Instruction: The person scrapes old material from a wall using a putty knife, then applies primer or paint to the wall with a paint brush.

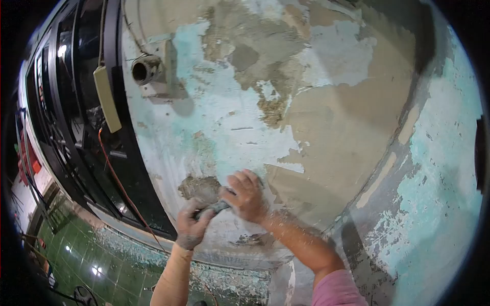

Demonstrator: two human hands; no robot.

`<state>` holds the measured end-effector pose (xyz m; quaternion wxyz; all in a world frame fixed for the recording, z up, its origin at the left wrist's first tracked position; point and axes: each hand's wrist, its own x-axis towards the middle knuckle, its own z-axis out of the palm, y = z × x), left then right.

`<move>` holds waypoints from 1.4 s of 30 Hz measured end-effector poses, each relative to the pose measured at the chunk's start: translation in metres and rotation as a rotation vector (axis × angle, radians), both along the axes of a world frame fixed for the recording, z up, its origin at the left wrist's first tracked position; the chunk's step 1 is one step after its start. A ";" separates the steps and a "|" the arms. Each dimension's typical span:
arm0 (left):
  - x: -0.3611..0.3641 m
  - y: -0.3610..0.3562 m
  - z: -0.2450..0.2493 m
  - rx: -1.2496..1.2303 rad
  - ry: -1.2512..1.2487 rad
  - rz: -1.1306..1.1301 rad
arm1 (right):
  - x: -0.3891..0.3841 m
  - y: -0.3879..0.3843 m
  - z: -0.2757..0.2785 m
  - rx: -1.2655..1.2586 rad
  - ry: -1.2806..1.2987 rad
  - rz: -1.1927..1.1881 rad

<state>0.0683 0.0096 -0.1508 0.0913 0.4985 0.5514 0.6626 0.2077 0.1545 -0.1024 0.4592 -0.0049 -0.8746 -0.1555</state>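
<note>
Both of my hands are close together in front of the lower part of a patchy wall (245,137) with turquoise paint and grey-brown plaster. My left hand (193,223) is closed around a small dark tool (220,206), dusty and partly hidden by the fingers. Just to its right, my right hand (246,196) has its fingers bent over the other end of the tool, near the wall. A rough grey-brown patch (199,187) shows right above my left hand. What kind of tool it is cannot be made out.
A pipe end (145,70) juts from the wall at the upper left. A cream power strip (107,99) hangs beside dark-framed glass doors (84,102), with an orange cord (120,178) below it. Green floor tiles (102,265) lie at the lower left.
</note>
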 end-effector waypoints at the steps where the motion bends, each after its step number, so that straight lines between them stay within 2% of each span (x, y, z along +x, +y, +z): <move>1: 0.000 -0.008 0.009 -0.003 -0.249 -0.122 | 0.008 -0.013 0.005 -0.042 0.043 -0.051; 3: -0.004 -0.009 0.001 -0.008 -0.290 -0.198 | 0.023 -0.046 0.002 -0.146 0.113 -0.147; 4: -0.001 -0.006 -0.003 -0.013 -0.171 -0.158 | 0.035 -0.054 -0.014 -0.326 0.121 -0.191; 6: 0.014 0.001 -0.007 -0.010 0.073 -0.078 | 0.053 -0.049 -0.065 -0.452 0.172 -0.153; 7: 0.022 0.002 -0.002 -0.012 0.114 -0.041 | 0.058 -0.046 -0.073 -0.516 0.206 -0.134; 9: 0.036 -0.003 0.006 -0.015 0.191 0.034 | 0.070 -0.038 -0.073 -0.487 0.145 -0.135; 11: 0.030 -0.008 -0.026 -0.012 -0.149 -0.044 | 0.078 -0.038 -0.061 -0.486 0.135 -0.115; 13: 0.041 -0.025 -0.018 0.074 -0.505 -0.148 | 0.084 -0.048 -0.042 -0.525 0.175 -0.076; 14: 0.038 -0.029 -0.030 0.099 -0.505 -0.174 | 0.087 -0.050 -0.041 -0.501 0.218 -0.086; 17: 0.040 -0.043 -0.040 0.078 -0.658 -0.205 | 0.077 -0.061 -0.070 -1.317 0.646 0.140; 18: 0.038 -0.047 -0.044 0.034 -0.659 -0.240 | 0.074 -0.049 -0.106 -1.680 0.708 0.470; 21: 0.028 -0.052 -0.056 -0.136 -0.473 -0.380 | 0.052 -0.068 -0.096 -2.119 0.658 0.816; 22: 0.025 -0.054 -0.052 -0.210 -0.389 -0.411 | 0.041 -0.071 -0.099 -1.981 0.671 0.707; 26: 0.007 -0.050 -0.043 -0.401 -0.352 -0.533 | 0.033 -0.063 -0.094 -1.960 0.576 0.554; 29: -0.002 -0.036 -0.033 -0.452 -0.352 -0.625 | 0.017 -0.055 -0.087 -1.991 0.575 0.560; 31: 0.000 -0.021 -0.033 -0.459 -0.279 -0.589 | 0.016 -0.046 -0.082 -1.986 0.570 0.636; 35: 0.024 0.008 -0.029 -0.483 -0.227 -0.486 | 0.031 -0.014 -0.069 -1.962 0.528 0.470; 36: 0.031 0.014 -0.036 -0.503 -0.228 -0.470 | 0.043 0.003 -0.087 -2.001 0.351 0.503; 41: 0.059 0.030 -0.104 -0.479 -0.459 -0.525 | 0.063 0.008 -0.118 -2.071 0.453 0.400; 42: 0.075 0.032 -0.104 -0.489 -0.418 -0.427 | 0.065 0.010 -0.123 -2.060 0.475 0.390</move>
